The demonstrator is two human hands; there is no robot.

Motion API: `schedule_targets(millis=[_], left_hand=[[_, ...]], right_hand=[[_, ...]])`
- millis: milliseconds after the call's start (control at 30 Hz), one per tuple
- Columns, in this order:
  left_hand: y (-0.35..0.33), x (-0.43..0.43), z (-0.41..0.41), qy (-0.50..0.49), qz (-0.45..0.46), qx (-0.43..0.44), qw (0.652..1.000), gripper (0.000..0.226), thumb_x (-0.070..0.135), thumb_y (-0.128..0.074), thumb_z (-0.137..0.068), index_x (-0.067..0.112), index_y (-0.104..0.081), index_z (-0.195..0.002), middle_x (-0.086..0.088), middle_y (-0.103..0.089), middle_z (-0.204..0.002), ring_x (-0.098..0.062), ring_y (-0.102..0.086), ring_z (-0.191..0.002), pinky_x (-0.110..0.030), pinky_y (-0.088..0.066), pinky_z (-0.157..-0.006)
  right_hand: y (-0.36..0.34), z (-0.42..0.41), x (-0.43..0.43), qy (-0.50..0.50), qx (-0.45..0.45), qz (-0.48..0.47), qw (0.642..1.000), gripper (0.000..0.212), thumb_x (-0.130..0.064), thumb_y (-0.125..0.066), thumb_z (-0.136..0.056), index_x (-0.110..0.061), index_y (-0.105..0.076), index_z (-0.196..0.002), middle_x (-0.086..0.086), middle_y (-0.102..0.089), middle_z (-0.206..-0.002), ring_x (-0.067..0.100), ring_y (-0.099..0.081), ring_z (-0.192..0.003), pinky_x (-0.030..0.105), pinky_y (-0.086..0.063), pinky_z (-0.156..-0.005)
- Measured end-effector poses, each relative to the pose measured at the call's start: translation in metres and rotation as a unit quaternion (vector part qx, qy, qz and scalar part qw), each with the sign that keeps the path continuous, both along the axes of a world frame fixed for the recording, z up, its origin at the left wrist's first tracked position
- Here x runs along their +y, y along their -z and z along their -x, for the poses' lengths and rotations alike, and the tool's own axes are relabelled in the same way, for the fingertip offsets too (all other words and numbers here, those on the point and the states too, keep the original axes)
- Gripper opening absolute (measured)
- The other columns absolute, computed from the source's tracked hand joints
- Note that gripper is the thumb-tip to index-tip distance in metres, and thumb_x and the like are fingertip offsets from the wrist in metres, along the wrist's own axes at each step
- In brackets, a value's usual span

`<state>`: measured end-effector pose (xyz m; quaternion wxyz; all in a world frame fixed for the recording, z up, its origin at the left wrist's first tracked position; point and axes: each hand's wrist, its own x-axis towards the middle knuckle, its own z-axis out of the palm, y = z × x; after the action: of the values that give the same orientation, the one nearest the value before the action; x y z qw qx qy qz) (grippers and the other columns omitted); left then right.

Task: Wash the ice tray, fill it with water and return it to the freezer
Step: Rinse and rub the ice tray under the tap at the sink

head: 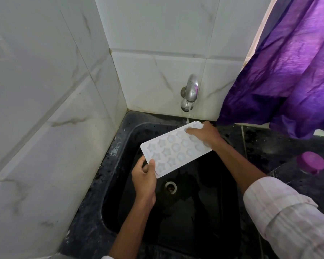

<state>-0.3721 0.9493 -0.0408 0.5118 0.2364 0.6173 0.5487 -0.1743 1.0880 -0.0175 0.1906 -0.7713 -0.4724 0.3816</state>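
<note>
The ice tray [176, 148] is held in the air over the black sink [112, 202], cells up. It slants from near left to far right, with its far end just below the tap [190, 92], where a thin trickle of water [188, 119] falls.

It looks like thin white moulded plastic, so expect it to be light, a little springy if twisted, and slick when wet. Once filled it will be heavier and quick to spill, so hold it by both short ends and level.

Your left hand [144, 176] pinches the near-left end, thumb on top of the rim and fingers beneath. Your right hand [204, 134] has its fingers curled together over the far-right cells; I cannot tell where its thumb sits.

The drain [170, 186] lies below the tray. A bottle with a purple cap [310, 162] stands on the counter to the right, under a purple curtain [288, 71].
</note>
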Motion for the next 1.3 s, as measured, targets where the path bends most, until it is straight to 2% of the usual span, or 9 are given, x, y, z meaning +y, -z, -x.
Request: schedule_targets(millis=[133,300,467,700,833,933,1067,1200,1300], left_hand=[[-0.003,-0.004,-0.001,-0.001,-0.003,-0.007,1.000,0.022,0.011,-0.056,-0.101,0.024,-0.063,-0.117,-0.001,-0.078,-0.098,-0.018,-0.075,-0.093,-0.048,-0.059,-0.088],[-0.005,-0.005,0.001,-0.009,-0.001,-0.016,1.000,0.022,0.011,-0.057,-0.100,0.031,-0.064,-0.107,-0.001,-0.078,-0.096,-0.019,-0.075,-0.093,-0.049,-0.059,-0.089],[-0.007,-0.008,0.005,-0.011,-0.002,-0.019,1.000,0.022,0.010,-0.057,-0.100,0.030,-0.064,-0.104,-0.001,-0.078,-0.094,-0.020,-0.075,-0.092,-0.049,-0.059,-0.088],[-0.006,-0.010,0.005,-0.016,0.004,-0.031,0.999,0.021,0.009,-0.058,-0.100,0.029,-0.064,-0.105,-0.001,-0.078,-0.094,-0.021,-0.075,-0.093,-0.045,-0.059,-0.086],[-0.007,-0.007,0.013,-0.036,0.005,-0.041,0.998,0.019,0.006,-0.056,-0.100,0.018,-0.063,-0.114,-0.001,-0.077,-0.090,-0.016,-0.075,-0.084,-0.033,-0.060,-0.071],[-0.007,-0.006,0.019,-0.050,0.010,-0.047,0.998,0.020,0.006,-0.055,-0.100,0.017,-0.062,-0.116,0.001,-0.076,-0.088,-0.014,-0.074,-0.083,-0.028,-0.058,-0.064],[-0.006,-0.007,0.023,-0.063,0.022,-0.045,0.997,0.019,0.007,-0.056,-0.100,0.015,-0.063,-0.116,-0.002,-0.075,-0.093,-0.021,-0.074,-0.090,-0.037,-0.060,-0.074],[-0.003,-0.008,0.025,-0.068,0.037,-0.040,0.996,0.019,0.009,-0.055,-0.101,0.015,-0.065,-0.116,-0.004,-0.074,-0.098,-0.022,-0.073,-0.093,-0.043,-0.061,-0.081],[-0.003,-0.008,0.024,-0.067,0.044,-0.042,0.996,0.017,0.010,-0.055,-0.101,0.022,-0.065,-0.108,-0.005,-0.074,-0.098,-0.023,-0.073,-0.092,-0.045,-0.060,-0.082]], right_hand=[[-0.001,0.004,-0.002,-0.003,-0.021,0.001,1.000,0.082,-0.061,-0.071,-0.067,-0.012,-0.053,-0.131,0.005,-0.060,-0.127,0.026,-0.061,-0.110,0.040,-0.052,-0.089],[-0.001,0.009,-0.002,-0.014,-0.075,-0.008,0.997,0.088,-0.069,-0.066,-0.070,-0.015,-0.048,-0.138,0.005,-0.057,-0.134,0.027,-0.057,-0.119,0.042,-0.048,-0.096],[0.000,0.007,0.000,-0.022,-0.007,0.007,1.000,0.077,-0.052,-0.070,-0.081,-0.008,-0.046,-0.139,0.006,-0.054,-0.133,0.018,-0.053,-0.098,0.029,-0.043,-0.067],[0.004,0.008,-0.002,-0.016,-0.025,-0.003,1.000,0.081,-0.062,-0.070,-0.072,-0.012,-0.052,-0.133,0.006,-0.059,-0.129,0.025,-0.060,-0.111,0.042,-0.053,-0.094],[-0.001,0.010,-0.006,-0.019,0.066,-0.008,0.998,0.068,-0.059,-0.074,-0.073,-0.014,-0.059,-0.122,-0.001,-0.065,-0.114,0.016,-0.064,-0.098,0.033,-0.056,-0.078],[-0.004,0.008,-0.017,-0.031,0.089,-0.091,0.991,0.064,-0.052,-0.074,-0.079,-0.022,-0.054,-0.132,-0.001,-0.060,-0.128,0.016,-0.061,-0.107,0.022,-0.051,-0.068],[0.004,0.000,-0.044,-0.170,-0.007,-0.203,0.964,0.054,-0.056,-0.068,-0.084,-0.041,-0.047,-0.132,-0.004,-0.041,-0.145,0.014,-0.048,-0.127,0.032,-0.043,-0.102],[0.011,-0.004,-0.065,-0.286,-0.081,-0.148,0.943,0.051,-0.067,-0.059,-0.083,-0.049,-0.046,-0.129,-0.007,-0.018,-0.159,0.022,-0.026,-0.143,0.039,-0.032,-0.109],[0.014,-0.003,-0.072,-0.316,-0.147,-0.119,0.930,0.068,-0.080,-0.052,-0.075,-0.051,-0.043,-0.136,-0.004,-0.004,-0.163,0.030,-0.006,-0.148,0.050,-0.025,-0.115]])
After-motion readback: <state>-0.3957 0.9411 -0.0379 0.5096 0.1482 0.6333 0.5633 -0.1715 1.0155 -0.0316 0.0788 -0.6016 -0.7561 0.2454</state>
